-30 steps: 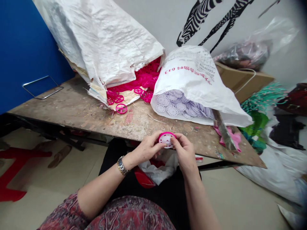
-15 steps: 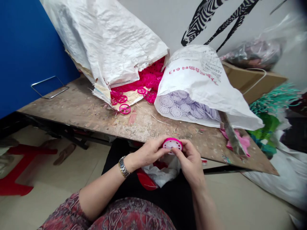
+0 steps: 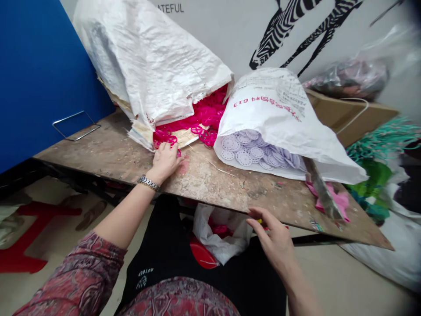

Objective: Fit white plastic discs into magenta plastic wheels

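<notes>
- The left hand (image 3: 165, 160) lies palm down on the table (image 3: 108, 149), fingers curled over a pink wheel (image 3: 178, 153) beside the torn sack (image 3: 154, 70); whether it is gripped cannot be told.
- The right hand (image 3: 275, 239) hangs loosely spread at the table's near edge, holding nothing, above a white bag (image 3: 220, 235).
</notes>
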The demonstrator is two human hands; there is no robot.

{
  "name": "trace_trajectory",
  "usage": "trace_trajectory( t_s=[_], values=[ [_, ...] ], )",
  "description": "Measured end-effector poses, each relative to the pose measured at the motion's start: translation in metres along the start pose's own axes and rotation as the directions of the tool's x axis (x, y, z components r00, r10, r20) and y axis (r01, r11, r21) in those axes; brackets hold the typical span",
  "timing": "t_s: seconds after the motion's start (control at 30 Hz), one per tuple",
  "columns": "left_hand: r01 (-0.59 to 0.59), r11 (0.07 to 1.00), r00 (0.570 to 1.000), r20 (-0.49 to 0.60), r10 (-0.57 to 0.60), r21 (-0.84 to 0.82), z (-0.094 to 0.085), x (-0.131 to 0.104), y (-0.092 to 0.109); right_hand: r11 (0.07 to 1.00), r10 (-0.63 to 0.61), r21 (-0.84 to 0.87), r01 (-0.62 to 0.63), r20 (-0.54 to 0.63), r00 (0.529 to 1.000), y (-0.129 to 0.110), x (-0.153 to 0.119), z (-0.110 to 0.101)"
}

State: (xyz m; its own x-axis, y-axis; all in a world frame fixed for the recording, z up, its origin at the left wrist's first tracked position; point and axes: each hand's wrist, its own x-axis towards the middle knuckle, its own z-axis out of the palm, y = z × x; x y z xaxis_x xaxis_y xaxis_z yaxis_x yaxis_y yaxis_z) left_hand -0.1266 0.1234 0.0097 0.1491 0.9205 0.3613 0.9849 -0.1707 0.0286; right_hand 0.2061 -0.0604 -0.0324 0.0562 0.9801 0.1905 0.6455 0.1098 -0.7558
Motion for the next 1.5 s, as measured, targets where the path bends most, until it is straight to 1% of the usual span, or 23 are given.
trace_trajectory(
  t_s=[0.1, 0.17, 0.27, 0.33, 0.4, 0.47, 0.53, 0.6, 0.67, 0.73, 0.8, 0.87, 0.9, 0.93, 0.97, 1.03, 1.1, 1.2, 1.27, 1.37, 1.43, 1.5],
  values=[
    [0.021, 0.999, 0.999, 0.045, -0.023, 0.043, 0.006, 0.006, -0.007, 1.0, 0.013, 0.029, -0.013, -0.001, 1.0, -0.004, 0.005, -0.002],
    [0.025, 0.999, 0.998, 0.054, -0.027, 0.038, 0.007, 0.007, -0.006, 0.999, 0.008, 0.052, -0.008, -0.006, 1.0, -0.009, 0.01, -0.002],
    [-0.018, 0.998, 1.0, 0.019, 0.019, -0.054, 0.005, 0.003, 0.006, 0.997, -0.002, 0.083, 0.003, -0.016, 1.0, -0.017, 0.02, -0.001],
    [-0.098, 0.978, 0.995, -0.01, 0.098, -0.186, 0.004, -0.005, 0.022, 0.993, -0.002, 0.119, 0.004, -0.012, 1.0, -0.022, 0.029, 0.002],
    [-0.187, 0.922, 0.982, -0.046, 0.182, -0.339, 0.004, -0.017, 0.042, 0.985, 0.001, 0.171, -0.001, -0.003, 1.0, -0.028, 0.04, 0.007],
    [-0.283, 0.839, 0.958, -0.086, 0.275, -0.465, 0.004, -0.031, 0.063, 0.974, 0.006, 0.227, -0.008, 0.009, 1.0, -0.033, 0.053, 0.014],
    [-0.351, 0.745, 0.929, -0.113, 0.352, -0.567, 0.003, -0.043, 0.082, 0.96, 0.013, 0.278, -0.019, 0.025, 1.0, -0.038, 0.067, 0.022],
    [-0.377, 0.665, 0.91, -0.123, 0.396, -0.645, 0.002, -0.052, 0.097, 0.948, 0.022, 0.315, -0.033, 0.037, 0.999, -0.043, 0.079, 0.03],
    [-0.37, 0.595, 0.903, -0.127, 0.409, -0.713, 0.002, -0.057, 0.106, 0.94, 0.024, 0.339, -0.036, 0.04, 0.999, -0.047, 0.088, 0.037],
    [-0.331, 0.53, 0.913, -0.124, 0.388, -0.781, 0.002, -0.059, 0.111, 0.938, 0.014, 0.347, -0.023, 0.028, 1.0, -0.05, 0.095, 0.042],
    [-0.234, 0.457, 0.944, -0.088, 0.317, -0.858, 0.004, -0.058, 0.114, 0.933, 0.007, 0.361, -0.006, -0.002, 1.0, -0.051, 0.1, 0.044],
    [-0.066, 0.35, 0.975, 0.013, 0.22, -0.934, 0.007, -0.057, 0.116, 0.917, 0.013, 0.398, -0.001, -0.027, 1.0, -0.05, 0.103, 0.045],
    [0.038, 0.272, 0.978, 0.092, 0.189, -0.962, 0.008, -0.056, 0.117, 0.907, 0.018, 0.421, -0.002, -0.033, 0.999, -0.049, 0.104, 0.046],
    [0.142, 0.183, 0.967, 0.176, 0.183, -0.973, 0.009, -0.055, 0.118, 0.897, 0.022, 0.441, -0.005, -0.033, 0.999, -0.048, 0.105, 0.046],
    [0.236, 0.096, 0.947, 0.251, 0.201, -0.967, 0.009, -0.054, 0.119, 0.89, 0.021, 0.456, -0.006, -0.028, 0.999, -0.047, 0.106, 0.046],
    [0.375, -0.052, 0.899, 0.35, 0.262, -0.926, 0.008, -0.053, 0.12, 0.884, 0.009, 0.467, 0.002, -0.022, 1.0, -0.045, 0.107, 0.046],
    [0.454, -0.161, 0.872, 0.4, 0.282, -0.876, 0.007, -0.051, 0.119, 0.892, -0.014, 0.45, 0.035, -0.051, 0.999, -0.044, 0.107, 0.045],
    [0.527, -0.299, 0.846, 0.456, 0.278, -0.796, 0.006, -0.048, 0.115, 0.932, -0.084, 0.337, 0.13, -0.148, 0.985, -0.044, 0.107, 0.042],
    [0.563, -0.344, 0.822, 0.467, 0.325, -0.751, 0.006, -0.045, 0.111, 0.946, -0.178, 0.242, 0.215, -0.168, 0.97, -0.044, 0.107, 0.04],
    [0.603, -0.358, 0.787, 0.46, 0.41, -0.713, 0.008, -0.041, 0.105, 0.923, -0.326, 0.172, 0.343, -0.121, 0.938, -0.043, 0.107, 0.038],
    [0.61, -0.365, 0.783, 0.465, 0.412, -0.703, 0.009, -0.039, 0.104, 0.906, -0.388, 0.161, 0.392, -0.061, 0.92, -0.042, 0.107, 0.038],
    [0.603, -0.372, 0.793, 0.479, 0.377, -0.705, 0.01, -0.038, 0.104, 0.896, -0.427, 0.134, 0.422, 0.008, 0.904, -0.04, 0.109, 0.037]
  ],
)
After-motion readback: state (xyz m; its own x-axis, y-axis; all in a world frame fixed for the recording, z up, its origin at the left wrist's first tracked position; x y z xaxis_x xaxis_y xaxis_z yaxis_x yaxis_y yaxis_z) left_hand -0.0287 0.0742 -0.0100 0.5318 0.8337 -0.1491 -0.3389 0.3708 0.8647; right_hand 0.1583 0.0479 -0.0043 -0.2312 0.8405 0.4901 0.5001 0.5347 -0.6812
